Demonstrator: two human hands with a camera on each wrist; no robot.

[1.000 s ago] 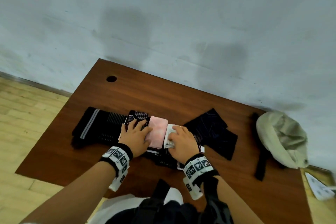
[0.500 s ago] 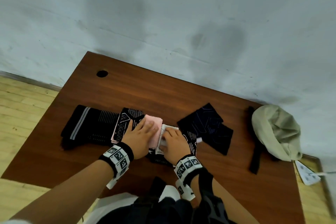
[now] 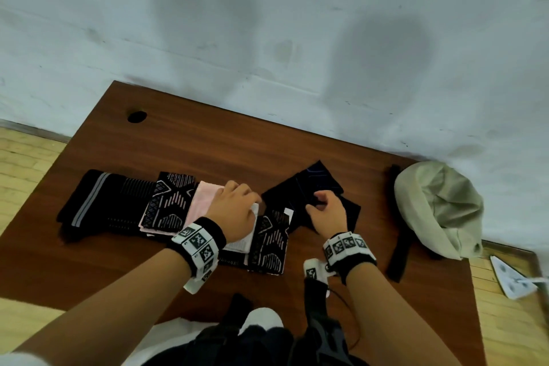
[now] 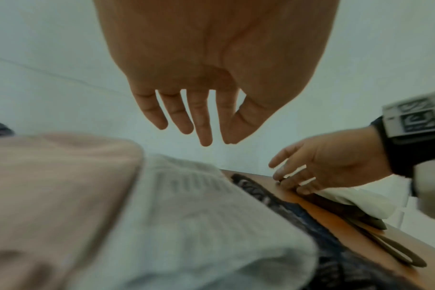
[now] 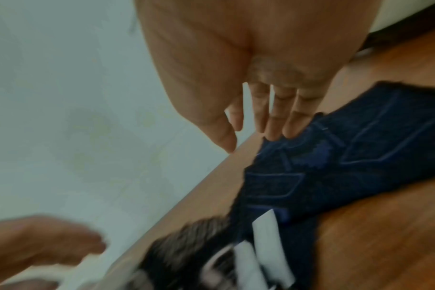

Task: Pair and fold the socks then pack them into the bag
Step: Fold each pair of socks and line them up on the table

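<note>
Folded socks lie in a row on the brown table (image 3: pixel 208 145). From the left: a black pair with a grey stripe (image 3: pixel 98 202), a black-and-pink patterned sock (image 3: pixel 169 202), a pink sock (image 3: pixel 205 199) and a white ribbed sock (image 3: pixel 240 242). My left hand (image 3: pixel 237 208) hovers over the pink sock (image 4: pixel 50 186) and the white sock (image 4: pixel 199 215), fingers (image 4: pixel 204 127) straight and holding nothing. My right hand (image 3: pixel 323 208) reaches the navy socks (image 3: pixel 320 181). Its straight fingertips (image 5: pixel 273 129) touch the edge of the navy socks (image 5: pixel 348 157), thumb apart.
A beige bag (image 3: pixel 439 208) lies at the table's right end, against the wall, with a black strap (image 3: pixel 399 246) beside it. A second patterned sock (image 3: pixel 270 244) lies between my hands. A cable hole (image 3: pixel 137 116) sits at the far left corner.
My right hand has left the white sock and moved right to the navy socks. My left hand has shifted right, from the pink sock to over the white one.
</note>
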